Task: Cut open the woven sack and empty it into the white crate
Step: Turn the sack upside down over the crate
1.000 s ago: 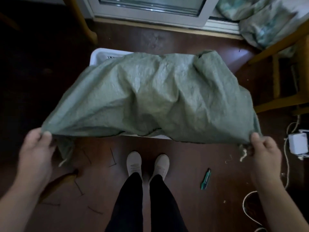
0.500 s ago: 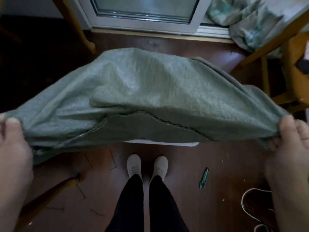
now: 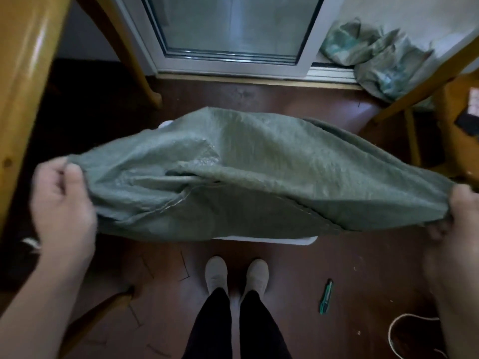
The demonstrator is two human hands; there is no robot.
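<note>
A grey-green woven sack [image 3: 259, 161] hangs stretched sideways in front of me, slack and crumpled, with a stitched seam showing on its near underside. My left hand [image 3: 62, 200] pinches its left end and my right hand [image 3: 456, 216] grips its right end. The sack covers almost all of the white crate [image 3: 272, 240] on the floor; only the crate's near rim and a bit of its far left corner show. What lies inside the crate is hidden. A green utility knife [image 3: 326, 296] lies on the floor to the right of my feet.
Wooden furniture legs stand at the left [image 3: 23, 73] and right [image 3: 414, 141]. A glass sliding door [image 3: 233, 27] is behind the crate, with more woven sacks [image 3: 375, 55] heaped at its right. A white cord [image 3: 404, 322] lies on the floor at lower right.
Both hands have lifted the sack's ends and pulled them wider apart. The sack rose off the crate and its underside now faces me.
</note>
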